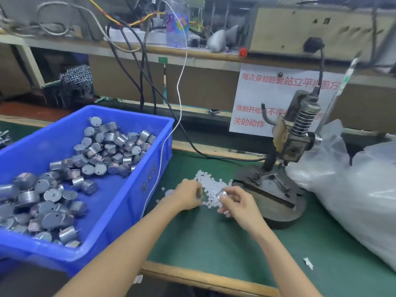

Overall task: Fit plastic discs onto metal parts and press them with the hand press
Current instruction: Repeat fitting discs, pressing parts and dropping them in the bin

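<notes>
What my right hand [237,203] holds: a small metal part [221,194], pinched between thumb and fingertips, lifted just above the near side of the discs.
Left hand [188,197]: knuckles up, fingers curled down onto the left side of the disc pile; I cannot tell whether they grip anything, since my own hand hides it.
Discs [211,186]: a loose white heap on the green desk [214,243], about midway along it, between the bin and the foot of the press; a few strays lie towards the bin.
Press [285,146]: upright towards the back right of the desk, its round base just beside the discs, spring and lever above.
Bin [132,159]: blue, at the left edge of the desk, heaped with grey metal parts [96,151].
Bag [353,189]: clear plastic, slumped along the right edge, touching the press.
Cable [181,93]: white, hanging down past the bin's right wall.
</notes>
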Motion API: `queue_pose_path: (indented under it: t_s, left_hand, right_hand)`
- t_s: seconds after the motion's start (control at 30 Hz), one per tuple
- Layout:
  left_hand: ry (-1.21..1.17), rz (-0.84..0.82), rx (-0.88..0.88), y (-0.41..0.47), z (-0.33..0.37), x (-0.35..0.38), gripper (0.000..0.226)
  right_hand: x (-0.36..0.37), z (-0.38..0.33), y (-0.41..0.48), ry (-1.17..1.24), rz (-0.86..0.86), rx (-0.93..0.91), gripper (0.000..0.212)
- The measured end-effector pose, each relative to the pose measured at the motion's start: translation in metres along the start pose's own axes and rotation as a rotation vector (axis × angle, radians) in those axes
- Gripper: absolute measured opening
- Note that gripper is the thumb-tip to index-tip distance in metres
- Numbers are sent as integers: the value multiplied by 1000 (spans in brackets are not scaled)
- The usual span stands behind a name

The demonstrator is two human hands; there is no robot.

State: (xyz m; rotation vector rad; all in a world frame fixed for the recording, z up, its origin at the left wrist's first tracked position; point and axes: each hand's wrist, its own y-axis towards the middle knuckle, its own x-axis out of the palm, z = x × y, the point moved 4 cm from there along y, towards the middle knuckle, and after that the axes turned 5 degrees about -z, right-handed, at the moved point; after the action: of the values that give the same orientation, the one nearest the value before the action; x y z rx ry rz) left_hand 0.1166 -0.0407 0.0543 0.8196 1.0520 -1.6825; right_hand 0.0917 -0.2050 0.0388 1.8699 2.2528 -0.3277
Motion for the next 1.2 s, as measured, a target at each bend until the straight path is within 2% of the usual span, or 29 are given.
queue_pose_path:
  t_s: [0.13,0.23,0.37,0.47,0.6,0.87,1.0,1.2]
  left_hand:
    - [-139,101,19,8,-7,11,6]
    - [-93,158,40,2,-2,15,7]
    - [-169,232,248,-20,17,39,13]
    - [-185,248,337,-25,20,60,9]
    - [-275,362,300,-23,13,62,8]
    - [-410,439,221,-24,5,60,14]
    - [-394,441,200,-25,4,61,18]
    - [-399,437,201,-25,3,61,17]
  right_hand:
    - [3,15,-15,97,45,-1,12]
    - [5,24,-26,196,75,9,16]
    - [-1,31,-32,183,147,-60,17]
    - [0,35,-32,103,128,-85,17]
    - [4,36,-28,-23,88,-117,20]
    - [7,29,-23,-221,107,-213,26]
    - [9,29,-23,-294,99,-273,8]
    - [11,23,-26,-405,115,-352,9]
